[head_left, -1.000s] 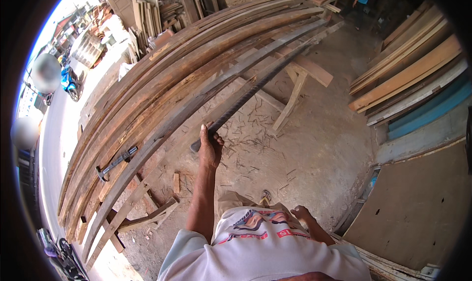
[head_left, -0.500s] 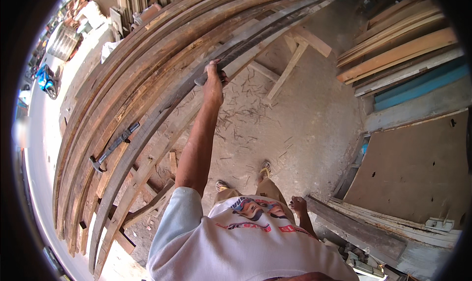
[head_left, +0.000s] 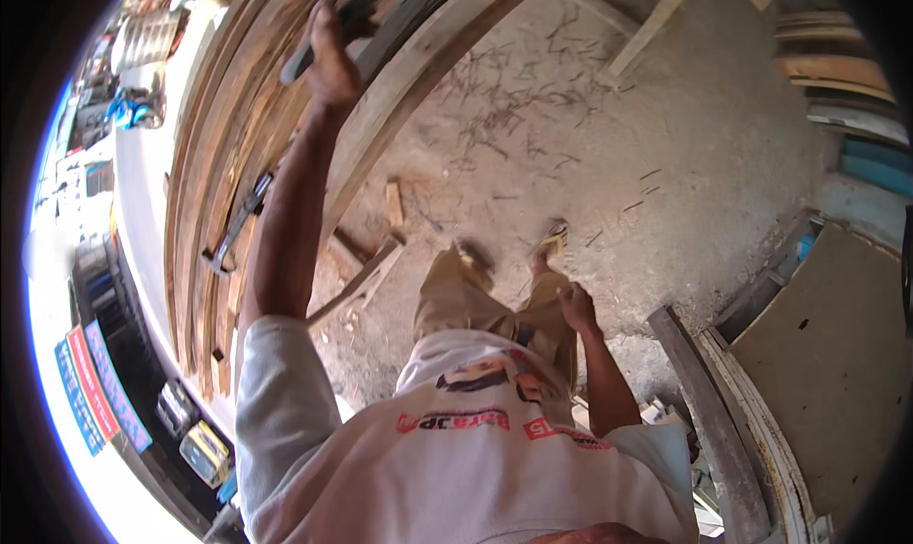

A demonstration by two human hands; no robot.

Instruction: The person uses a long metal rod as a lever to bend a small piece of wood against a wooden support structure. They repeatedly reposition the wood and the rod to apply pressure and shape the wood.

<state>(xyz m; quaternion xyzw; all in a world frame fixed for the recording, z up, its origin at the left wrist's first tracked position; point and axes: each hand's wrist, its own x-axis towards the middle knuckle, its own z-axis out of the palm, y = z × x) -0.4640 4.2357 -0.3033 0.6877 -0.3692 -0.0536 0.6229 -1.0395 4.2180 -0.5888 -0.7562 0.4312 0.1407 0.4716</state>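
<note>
My left hand (head_left: 333, 64), arm stretched forward, is wrapped round a dark grey strip (head_left: 297, 67) whose rounded end sticks out on the left. The strip runs on toward the upper edge, over the curved wooden beams (head_left: 195, 230); its far part is out of view and its kind is unclear. A claw hammer (head_left: 238, 224) with a dark handle lies on those beams, just left of my left forearm. My right hand (head_left: 577, 308) hangs low beside my tan trouser leg, fingers curled in, with nothing visible in them.
A wooden trestle leg (head_left: 656, 26) stands on the floor ahead, near scattered thin dark scraps (head_left: 504, 97). Timber is stacked at the far right (head_left: 837, 68). A board (head_left: 709, 420) and a large brown panel (head_left: 818, 354) lie to my right. A road with parked vehicles (head_left: 204, 454) is at left.
The view has shifted and turned, bringing the beams and hammer closer to my left arm. My left hand keeps its grip, now higher in the picture. My right hand has come beside my trouser leg.
</note>
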